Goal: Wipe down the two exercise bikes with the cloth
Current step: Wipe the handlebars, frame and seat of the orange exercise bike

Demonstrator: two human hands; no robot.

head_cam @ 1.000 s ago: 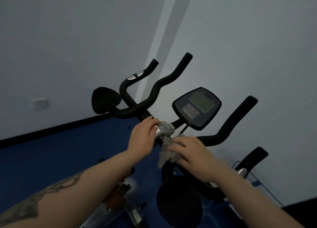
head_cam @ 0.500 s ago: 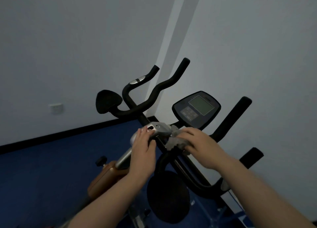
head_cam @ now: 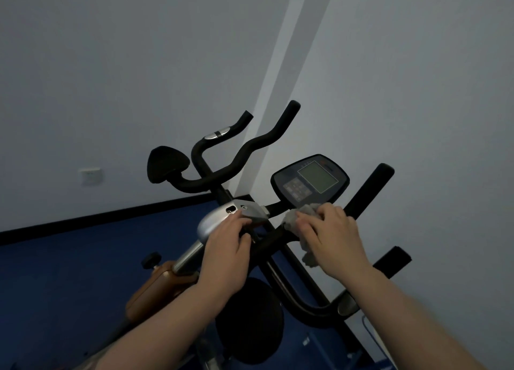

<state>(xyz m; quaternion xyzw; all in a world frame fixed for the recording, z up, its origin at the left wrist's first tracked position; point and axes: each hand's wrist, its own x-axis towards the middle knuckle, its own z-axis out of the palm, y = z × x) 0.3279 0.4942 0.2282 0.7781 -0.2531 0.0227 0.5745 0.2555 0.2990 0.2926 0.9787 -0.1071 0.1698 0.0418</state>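
Fuzzy grey cloth (head_cam: 301, 213); matt, seemingly foam handlebar (head_cam: 236, 161); glossy silver stem cover (head_cam: 219, 216).

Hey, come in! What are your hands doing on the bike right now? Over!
Right hand presses grey cloth on handlebar below console. Left hand steadies silver bracket. Nothing blocking.
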